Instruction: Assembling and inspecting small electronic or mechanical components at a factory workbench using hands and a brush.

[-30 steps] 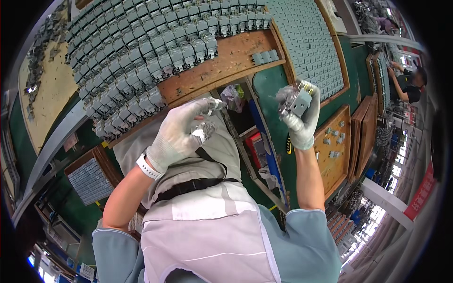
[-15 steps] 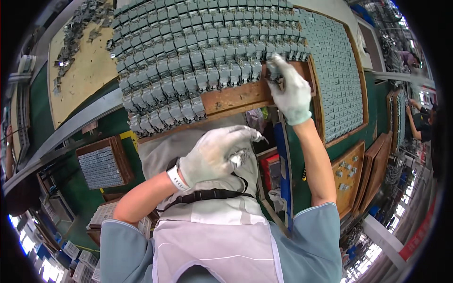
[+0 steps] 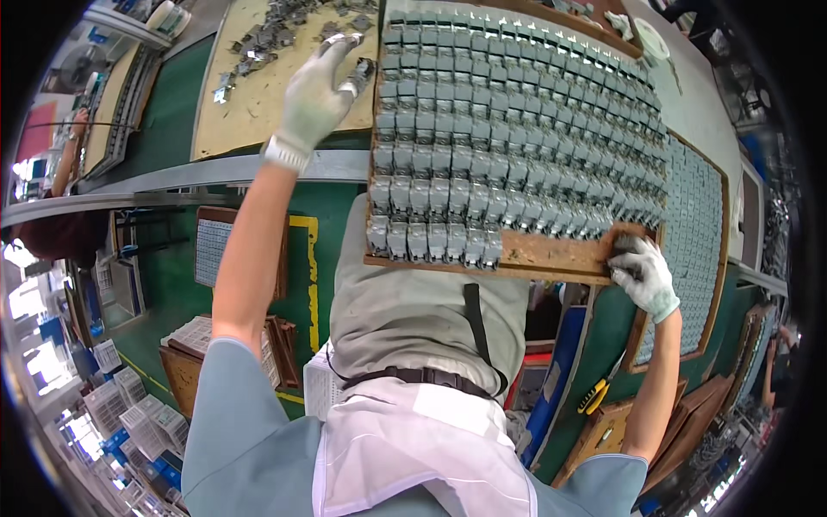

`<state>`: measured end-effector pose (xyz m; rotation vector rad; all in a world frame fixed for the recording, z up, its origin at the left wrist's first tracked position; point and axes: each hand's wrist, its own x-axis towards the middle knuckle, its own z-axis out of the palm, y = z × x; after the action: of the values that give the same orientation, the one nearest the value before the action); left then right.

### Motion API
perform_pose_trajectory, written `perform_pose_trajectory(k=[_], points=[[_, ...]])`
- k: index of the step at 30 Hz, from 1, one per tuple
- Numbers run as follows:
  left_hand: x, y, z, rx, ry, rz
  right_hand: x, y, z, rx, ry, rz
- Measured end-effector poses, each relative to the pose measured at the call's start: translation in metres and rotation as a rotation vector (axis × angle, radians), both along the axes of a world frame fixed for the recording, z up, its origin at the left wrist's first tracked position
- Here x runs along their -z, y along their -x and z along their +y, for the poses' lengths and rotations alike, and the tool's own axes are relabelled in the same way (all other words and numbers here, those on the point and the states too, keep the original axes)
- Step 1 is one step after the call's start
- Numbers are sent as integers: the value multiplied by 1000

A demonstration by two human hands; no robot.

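Observation:
My left hand (image 3: pixel 314 99), in a white glove, is over a yellow board (image 3: pixel 215 129) at the far left. Its fingers stretch out, apart from the thumb; a dark spot at the thumb's end is too small to identify. Loose grey metal pieces (image 3: pixel 267 39) lie scattered on the board. My gloved right hand (image 3: pixel 644 277) curls at the right front corner of a wooden tray (image 3: pixel 551 252). Its fingers close on a small dark grey part (image 3: pixel 622 244), largely hidden. Rows of grey block-shaped parts (image 3: pixel 465 155) with metal clips fill most of the tray; bare wood shows along its front right.
A second wooden tray of flat grey pieces (image 3: pixel 689 250) adjoins on the right. A metal rail (image 3: pixel 172 183) runs along the left. Yellow-handled pliers (image 3: pixel 593 396) hang low on the right. Stacked trays (image 3: pixel 185 370) and white crates (image 3: pixel 146 426) stand lower left.
My left hand has moved from before my waist to the far left over the yellow board. My right hand has shifted from the front row's gap to the tray's right corner. The view has turned left.

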<state>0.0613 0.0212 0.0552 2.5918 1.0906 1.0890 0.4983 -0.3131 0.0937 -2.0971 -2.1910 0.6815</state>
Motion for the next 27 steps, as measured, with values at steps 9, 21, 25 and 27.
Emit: perform_pose_trajectory(k=[9, 21, 25, 27], points=[[76, -2, 60, -145, 226, 39, 1, -18, -1, 16, 140, 72], [66, 53, 40, -362, 288, 49, 12, 28, 7, 255, 68, 48], [89, 45, 56, -229, -106, 147, 25, 29, 0, 178, -41, 99], [90, 54, 58, -242, 101, 130, 20, 34, -2, 270, -122, 273]])
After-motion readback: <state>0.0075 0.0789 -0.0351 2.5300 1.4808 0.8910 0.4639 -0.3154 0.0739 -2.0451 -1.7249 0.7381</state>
